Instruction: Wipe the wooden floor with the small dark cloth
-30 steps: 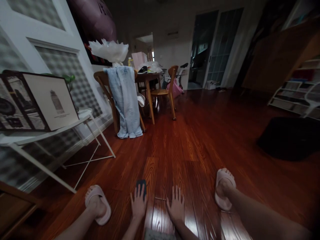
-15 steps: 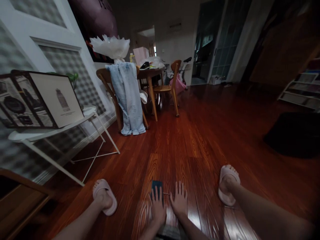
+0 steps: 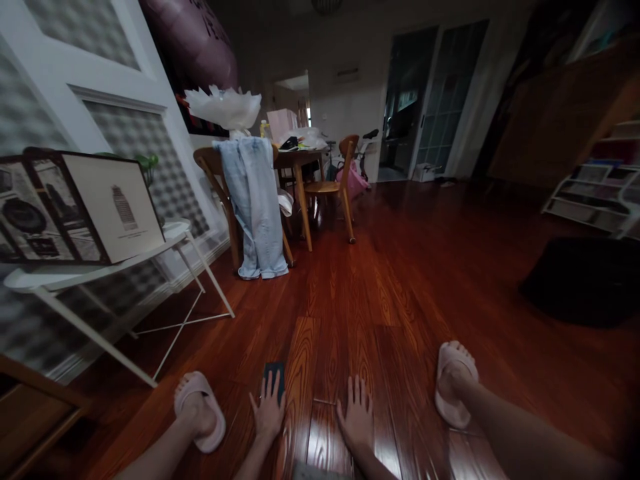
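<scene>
My left hand (image 3: 270, 410) lies flat with its fingers spread over a dark blue flat rectangular thing (image 3: 275, 371), on the wooden floor (image 3: 345, 287). The far end of that thing shows beyond my fingertips; my hand covers the rest, so its kind is unclear. Over to the right, my right hand (image 3: 356, 415) rests palm down on bare boards, fingers stretched out and holding nothing. A gap of floor separates the two hands. At the bottom edge, between my forearms, part of a grey thing (image 3: 320, 471) shows.
My feet in pink slippers (image 3: 213, 427) stand wide on either side. Left is a white side table (image 3: 170, 233) with a picture-covered box (image 3: 117, 207). Ahead, jeans (image 3: 257, 207) hang over a chair by a dining table (image 3: 299, 160). A black object (image 3: 583, 283) sits right.
My left hand and the dark blue rectangular thing have moved left across the floor, away from my right hand. My right hand stays flat in about the same place. The view has tilted slightly up.
</scene>
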A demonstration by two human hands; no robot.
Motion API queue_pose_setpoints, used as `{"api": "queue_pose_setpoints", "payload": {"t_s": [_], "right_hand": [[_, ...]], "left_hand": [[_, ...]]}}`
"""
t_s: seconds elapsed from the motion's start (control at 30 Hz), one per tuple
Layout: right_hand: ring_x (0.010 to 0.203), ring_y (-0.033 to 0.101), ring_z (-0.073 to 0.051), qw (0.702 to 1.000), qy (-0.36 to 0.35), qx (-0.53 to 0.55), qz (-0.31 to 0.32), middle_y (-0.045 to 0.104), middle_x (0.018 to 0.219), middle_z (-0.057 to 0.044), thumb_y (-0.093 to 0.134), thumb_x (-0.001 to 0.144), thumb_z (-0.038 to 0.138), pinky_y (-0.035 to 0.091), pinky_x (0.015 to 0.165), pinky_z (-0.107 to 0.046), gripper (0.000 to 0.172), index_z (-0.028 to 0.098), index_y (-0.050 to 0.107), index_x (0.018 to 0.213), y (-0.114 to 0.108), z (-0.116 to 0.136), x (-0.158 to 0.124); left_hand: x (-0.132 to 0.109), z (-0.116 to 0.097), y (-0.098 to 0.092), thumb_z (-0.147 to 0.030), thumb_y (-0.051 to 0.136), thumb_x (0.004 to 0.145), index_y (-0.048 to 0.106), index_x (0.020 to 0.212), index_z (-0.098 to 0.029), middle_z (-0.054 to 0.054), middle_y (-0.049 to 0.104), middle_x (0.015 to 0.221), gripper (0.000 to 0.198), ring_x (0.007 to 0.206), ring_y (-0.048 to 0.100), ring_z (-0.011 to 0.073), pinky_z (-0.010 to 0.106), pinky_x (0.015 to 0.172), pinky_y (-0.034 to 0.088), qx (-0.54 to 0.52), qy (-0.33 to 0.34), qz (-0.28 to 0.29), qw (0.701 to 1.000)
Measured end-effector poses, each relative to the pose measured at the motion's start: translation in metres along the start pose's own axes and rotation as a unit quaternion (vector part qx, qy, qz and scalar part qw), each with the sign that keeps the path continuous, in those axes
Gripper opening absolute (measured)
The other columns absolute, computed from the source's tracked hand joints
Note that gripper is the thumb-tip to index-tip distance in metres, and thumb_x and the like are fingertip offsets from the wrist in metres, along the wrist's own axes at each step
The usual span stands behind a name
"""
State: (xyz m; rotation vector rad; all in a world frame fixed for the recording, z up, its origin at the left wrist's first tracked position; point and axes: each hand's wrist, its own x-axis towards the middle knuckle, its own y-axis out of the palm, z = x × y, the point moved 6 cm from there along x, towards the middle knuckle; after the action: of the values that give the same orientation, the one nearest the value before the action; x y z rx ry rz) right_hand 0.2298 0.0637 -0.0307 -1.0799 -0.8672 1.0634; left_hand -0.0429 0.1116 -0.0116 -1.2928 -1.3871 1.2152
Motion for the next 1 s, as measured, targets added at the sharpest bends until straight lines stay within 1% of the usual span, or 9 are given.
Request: {"api": "queue_pose_setpoints", "payload": {"t_s": [0.1,0.2,0.33,0.43,0.53,0.6,0.67,0.83,1.0], "right_hand": [[0.156,0.012,-0.030,1.000,-0.001,0.003,0.005,0.018,0.168,-0.014,0.028,0.096,0.048,0.010,0.124,-0.051,0.074,0.009,0.028,0.159,-0.002,0.000,0.000],[0.156,0.011,-0.030,1.000,-0.002,0.003,0.005,0.016,0.169,-0.014,0.028,0.096,0.048,0.010,0.124,-0.051,0.074,0.008,0.026,0.159,-0.004,0.001,-0.001],[0.156,0.010,-0.029,1.000,-0.001,0.001,0.008,0.017,0.168,-0.015,0.027,0.096,0.047,0.010,0.124,-0.052,0.074,0.008,0.026,0.159,-0.005,0.003,-0.001],[0.156,0.012,-0.028,1.000,0.003,-0.003,0.005,0.018,0.168,-0.013,0.027,0.096,0.046,0.010,0.124,-0.050,0.072,0.009,0.029,0.159,-0.005,0.002,-0.001],[0.156,0.015,-0.028,1.000,0.004,-0.004,0.002,0.021,0.167,-0.012,0.027,0.096,0.045,0.012,0.125,-0.050,0.071,0.010,0.032,0.158,-0.001,0.000,0.001],[0.155,0.017,-0.028,1.000,0.002,0.001,0.000,0.023,0.167,-0.011,0.026,0.096,0.045,0.013,0.124,-0.051,0.071,0.011,0.033,0.157,0.002,-0.002,0.002],[0.155,0.019,-0.028,1.000,-0.002,0.006,-0.003,0.024,0.167,-0.010,0.024,0.096,0.045,0.016,0.124,-0.052,0.070,0.012,0.034,0.157,0.006,-0.004,0.004],[0.154,0.022,-0.030,1.000,0.003,0.002,-0.014,0.027,0.166,-0.011,0.024,0.094,0.042,0.018,0.123,-0.055,0.071,0.011,0.037,0.156,0.011,-0.004,0.008],[0.150,0.031,-0.036,0.998,-0.018,0.028,-0.048,0.039,0.161,-0.015,0.035,0.094,0.040,0.027,0.119,-0.060,0.062,0.014,0.052,0.147,0.007,0.022,0.016]], "left_hand": [[-0.009,0.012,-0.001,-0.036,0.025,0.099,0.026,0.156,-0.031,0.006,0.027,0.167,0.057,0.154,0.024,0.0296,0.068,0.122,0.019,0.012,-0.039,-0.031,0.999],[-0.025,-0.011,0.010,-0.037,0.026,0.098,0.028,0.156,-0.025,0.011,0.028,0.166,0.059,0.154,0.024,0.0337,0.067,0.123,0.019,0.003,-0.045,-0.047,0.998],[-0.042,-0.058,0.032,-0.037,0.032,0.098,0.027,0.158,-0.025,0.010,0.028,0.167,0.061,0.155,0.020,0.0327,0.063,0.126,0.018,-0.039,0.052,-0.012,0.998],[-0.041,-0.063,0.035,-0.047,0.052,0.094,0.042,0.151,-0.028,0.011,0.038,0.163,0.060,0.149,0.034,0.0333,0.062,0.121,0.029,-0.061,0.120,0.030,0.990],[-0.023,-0.031,0.013,-0.048,0.063,0.090,0.056,0.134,-0.027,0.009,0.053,0.148,0.049,0.131,0.053,0.0280,0.057,0.109,0.047,-0.061,0.130,0.026,0.989],[-0.006,0.001,-0.012,-0.047,0.062,0.091,0.057,0.132,-0.025,0.009,0.055,0.143,0.047,0.126,0.055,0.0261,0.054,0.106,0.050,-0.055,0.108,0.004,0.993],[0.010,0.036,-0.038,-0.049,0.062,0.090,0.055,0.135,-0.026,0.009,0.052,0.148,0.051,0.132,0.052,0.0283,0.057,0.110,0.046,-0.048,0.076,-0.019,0.996],[0.031,0.114,-0.092,-0.046,0.065,0.086,0.059,0.127,-0.054,-0.009,0.049,0.155,0.041,0.147,0.036,0.0361,0.064,0.108,0.042,-0.024,-0.011,-0.061,0.998],[0.039,0.154,-0.119,-0.051,0.063,0.089,0.054,0.136,-0.027,0.009,0.052,0.150,0.054,0.136,0.048,0.0304,0.060,0.111,0.043,-0.007,-0.053,-0.080,0.995]]}}
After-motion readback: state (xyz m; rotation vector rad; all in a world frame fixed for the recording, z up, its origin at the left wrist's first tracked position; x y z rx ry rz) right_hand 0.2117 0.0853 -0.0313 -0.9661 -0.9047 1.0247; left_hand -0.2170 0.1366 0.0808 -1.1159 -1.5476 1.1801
